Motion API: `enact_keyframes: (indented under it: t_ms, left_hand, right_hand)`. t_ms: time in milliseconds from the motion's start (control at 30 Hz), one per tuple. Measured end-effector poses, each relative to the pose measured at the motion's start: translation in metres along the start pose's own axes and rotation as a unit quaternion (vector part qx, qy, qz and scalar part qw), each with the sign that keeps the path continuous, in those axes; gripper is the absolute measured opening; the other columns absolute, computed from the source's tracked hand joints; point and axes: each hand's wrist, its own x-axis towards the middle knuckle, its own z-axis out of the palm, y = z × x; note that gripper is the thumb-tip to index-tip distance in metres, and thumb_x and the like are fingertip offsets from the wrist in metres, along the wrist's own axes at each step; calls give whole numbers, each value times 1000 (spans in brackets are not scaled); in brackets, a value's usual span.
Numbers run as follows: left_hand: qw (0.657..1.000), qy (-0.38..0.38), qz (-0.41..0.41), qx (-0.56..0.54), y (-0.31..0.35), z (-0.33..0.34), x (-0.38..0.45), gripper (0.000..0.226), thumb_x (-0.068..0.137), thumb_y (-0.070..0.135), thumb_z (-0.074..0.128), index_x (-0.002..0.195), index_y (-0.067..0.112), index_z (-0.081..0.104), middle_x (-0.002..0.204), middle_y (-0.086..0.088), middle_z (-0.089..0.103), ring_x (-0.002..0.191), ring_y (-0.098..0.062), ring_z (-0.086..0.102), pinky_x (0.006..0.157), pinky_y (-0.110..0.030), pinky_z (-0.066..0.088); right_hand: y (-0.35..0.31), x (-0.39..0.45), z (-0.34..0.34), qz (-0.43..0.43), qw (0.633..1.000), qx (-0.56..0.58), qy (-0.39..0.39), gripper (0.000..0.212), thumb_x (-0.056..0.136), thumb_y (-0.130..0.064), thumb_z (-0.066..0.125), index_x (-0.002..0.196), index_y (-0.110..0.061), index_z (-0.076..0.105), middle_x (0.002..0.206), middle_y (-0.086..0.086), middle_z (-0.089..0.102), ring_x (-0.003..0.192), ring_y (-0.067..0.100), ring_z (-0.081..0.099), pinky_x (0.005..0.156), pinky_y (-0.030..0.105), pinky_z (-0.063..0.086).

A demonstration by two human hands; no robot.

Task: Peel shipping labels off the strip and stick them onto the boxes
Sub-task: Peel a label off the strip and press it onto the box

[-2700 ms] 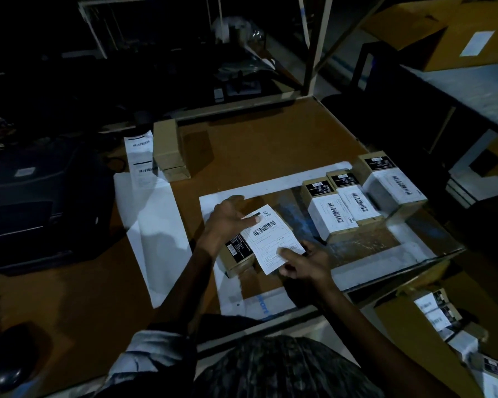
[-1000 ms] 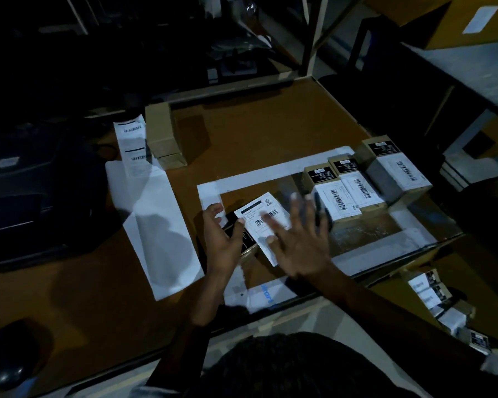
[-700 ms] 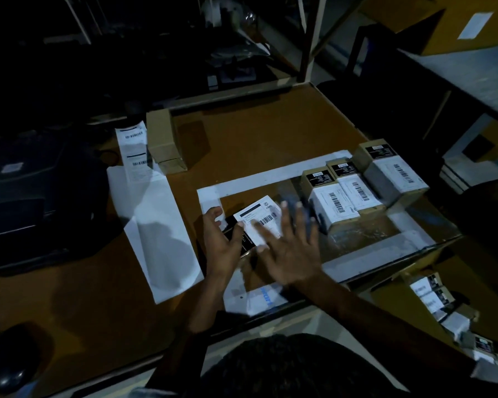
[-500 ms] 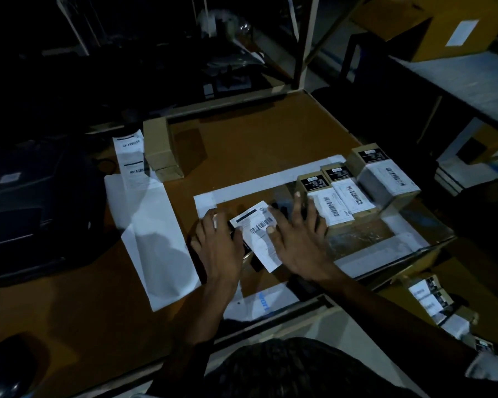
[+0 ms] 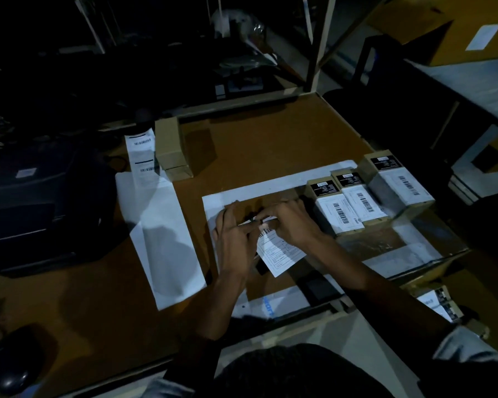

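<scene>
A small box (image 5: 260,266) lies in the taped rectangle on the brown table, almost wholly covered by my hands and by a white shipping label (image 5: 281,255) spread over it. My left hand (image 5: 233,239) lies across the label's left side with its fingers stretched out. From the right, my right hand (image 5: 289,225) presses its fingertips on the label's far end, where they meet the left fingers. The label's near corner sticks out past the box. The label strip (image 5: 163,225) runs down the table at the left, with printed labels (image 5: 143,153) at its far end.
Three labelled boxes (image 5: 362,203) stand in a row just right of my hands. A stack of plain brown boxes (image 5: 171,152) sits by the strip's far end. A dark printer (image 5: 26,202) is at the left, a mouse (image 5: 12,374) at the near left, more boxes (image 5: 437,304) below the table's right edge.
The right hand let go of the label's near edge and swept flat over it. Both hands have now closed together over the label's far end on the box.
</scene>
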Motion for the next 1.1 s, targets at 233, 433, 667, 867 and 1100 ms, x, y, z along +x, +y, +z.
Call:
enact_keyframes:
  t_ms: [233, 433, 667, 867, 1100]
  left_hand:
    - [1000, -5, -22, 7, -3, 0, 3, 19, 94, 38, 67, 102, 28, 80, 157, 5, 38, 143, -21, 23, 114, -43, 24]
    - [997, -34, -65, 35, 4, -8, 6, 26, 93, 45, 65, 111, 33, 77, 158, -2, 38, 147, -29, 23, 110, -48, 25]
    - [991, -95, -91, 11, 2, -21, 15, 26, 83, 56, 70, 99, 37, 79, 158, -3, 39, 149, -31, 18, 112, -56, 24]
    - [992, -95, -77, 4, -21, -7, 20, 62, 72, 89, 47, 65, 35, 76, 147, -3, 53, 150, -23, 20, 114, -57, 21]
    - [988, -19, -14, -153, -26, -10, 14, 32, 91, 34, 70, 72, 11, 80, 139, -19, 56, 144, -10, 28, 119, -49, 25]
  right_hand:
    - [20, 3, 17, -22, 998, -45, 28, 43, 84, -8, 74, 114, -38, 74, 119, -10, 72, 116, 18, 55, 100, 44, 38]
    - [29, 2, 25, -30, 998, -42, 46, 39, 87, -8, 70, 117, -33, 74, 123, -5, 71, 120, 20, 59, 102, 41, 35]
    - [31, 10, 12, 7, 999, -32, -18, 24, 92, -28, 69, 112, -41, 73, 118, -11, 72, 118, 16, 60, 108, 48, 30]
    - [15, 18, -8, 82, 983, -153, -68, 17, 95, -41, 60, 101, -37, 75, 111, -7, 70, 124, 24, 47, 105, 52, 19]
    - [-21, 6, 24, 43, 969, -227, -83, 36, 91, -10, 60, 115, -35, 68, 130, -7, 61, 127, 27, 36, 94, 46, 22]
